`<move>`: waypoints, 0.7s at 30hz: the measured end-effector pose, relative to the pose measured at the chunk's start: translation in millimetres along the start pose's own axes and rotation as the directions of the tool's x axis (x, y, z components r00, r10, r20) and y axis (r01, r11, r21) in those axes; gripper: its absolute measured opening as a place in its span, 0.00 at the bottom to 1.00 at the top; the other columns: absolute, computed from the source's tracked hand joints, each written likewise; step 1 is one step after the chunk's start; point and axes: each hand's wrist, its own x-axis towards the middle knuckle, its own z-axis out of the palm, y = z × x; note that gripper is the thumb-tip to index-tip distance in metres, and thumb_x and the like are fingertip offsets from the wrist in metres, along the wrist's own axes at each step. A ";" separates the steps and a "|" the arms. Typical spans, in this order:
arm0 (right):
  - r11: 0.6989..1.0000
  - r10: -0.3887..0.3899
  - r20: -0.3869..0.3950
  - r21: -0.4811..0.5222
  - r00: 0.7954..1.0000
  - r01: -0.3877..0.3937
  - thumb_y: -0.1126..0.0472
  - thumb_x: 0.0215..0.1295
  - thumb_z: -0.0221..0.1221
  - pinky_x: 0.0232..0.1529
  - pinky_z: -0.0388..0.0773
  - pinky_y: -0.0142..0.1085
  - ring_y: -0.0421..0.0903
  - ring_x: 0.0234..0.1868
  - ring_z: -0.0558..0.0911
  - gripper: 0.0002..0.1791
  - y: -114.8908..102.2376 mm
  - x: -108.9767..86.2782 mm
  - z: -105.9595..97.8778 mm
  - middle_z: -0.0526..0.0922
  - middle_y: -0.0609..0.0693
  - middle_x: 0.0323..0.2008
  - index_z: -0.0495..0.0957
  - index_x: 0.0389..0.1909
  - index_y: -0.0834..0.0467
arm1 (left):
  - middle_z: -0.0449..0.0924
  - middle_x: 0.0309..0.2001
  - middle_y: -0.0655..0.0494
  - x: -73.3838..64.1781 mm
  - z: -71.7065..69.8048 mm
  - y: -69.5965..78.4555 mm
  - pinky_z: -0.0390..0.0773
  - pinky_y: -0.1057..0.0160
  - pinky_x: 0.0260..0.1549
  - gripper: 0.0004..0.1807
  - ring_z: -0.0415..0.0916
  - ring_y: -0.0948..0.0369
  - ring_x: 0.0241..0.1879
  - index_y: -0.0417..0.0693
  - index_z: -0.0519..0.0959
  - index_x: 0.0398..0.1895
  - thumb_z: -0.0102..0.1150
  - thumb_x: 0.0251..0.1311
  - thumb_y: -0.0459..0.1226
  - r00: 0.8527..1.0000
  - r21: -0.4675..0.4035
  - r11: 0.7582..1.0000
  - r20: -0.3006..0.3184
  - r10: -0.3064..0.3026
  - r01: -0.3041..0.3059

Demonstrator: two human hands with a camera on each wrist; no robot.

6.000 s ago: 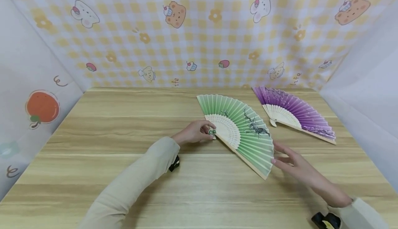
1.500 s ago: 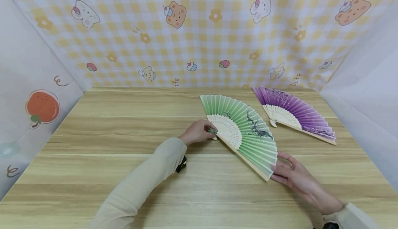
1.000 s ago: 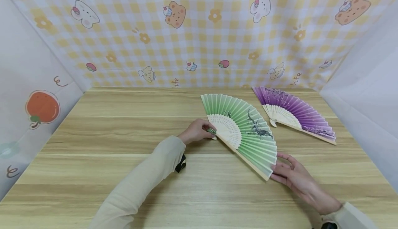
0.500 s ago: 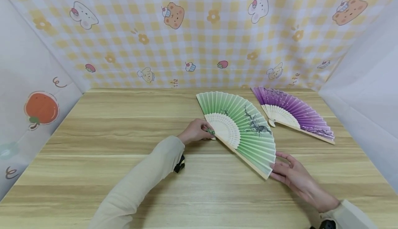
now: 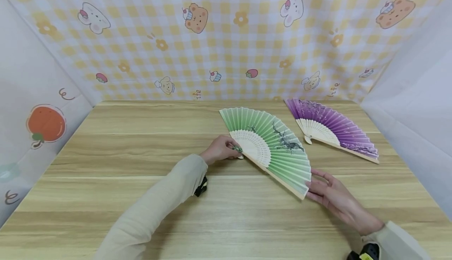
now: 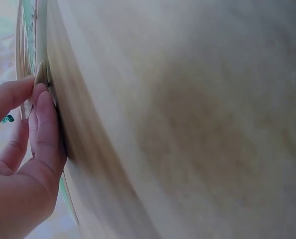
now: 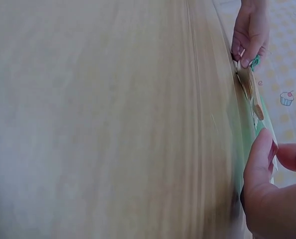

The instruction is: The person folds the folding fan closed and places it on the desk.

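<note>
A green folding fan [image 5: 287,162] lies spread wide in the middle of the head view, with a dark branch print and pale pierced ribs. My left hand [image 5: 220,149] pinches its pivot end between thumb and fingers; a small green knotted-looking piece [image 5: 237,149] shows there. In the left wrist view the fingers [image 6: 47,129] close on the stacked rib ends. At the fan's lower right corner, my right hand [image 5: 337,199] grips the pleated edge, thumb on top and other fingers partly hidden under it. The right wrist view has that edge between thumb and finger [image 7: 259,154].
A purple folding fan [image 5: 347,132] lies spread at the back right of the wooden table [image 5: 141,142], just beyond the green one. Behind the table hangs a yellow checked cloth [image 5: 226,48]; white cloth sides stand left [image 5: 21,75] and right [image 5: 420,91].
Since six seconds ago my right hand has gone from touching the green fan's right edge to gripping its lower corner. Over the last second the fan has shifted slightly left with both hands.
</note>
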 end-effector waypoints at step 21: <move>0.999 -0.012 0.076 -0.032 0.997 0.015 0.67 0.62 0.51 0.52 0.70 0.37 0.42 0.45 0.76 0.39 -3.5 8.0 7.7 0.74 0.52 0.44 0.34 0.63 0.74 | 0.78 0.22 0.54 -10.6 -7.2 -10.0 0.77 0.70 0.23 0.09 0.74 0.65 0.20 0.38 0.79 0.29 0.66 0.42 0.30 0.994 -0.016 0.998 -0.092 -0.058 0.056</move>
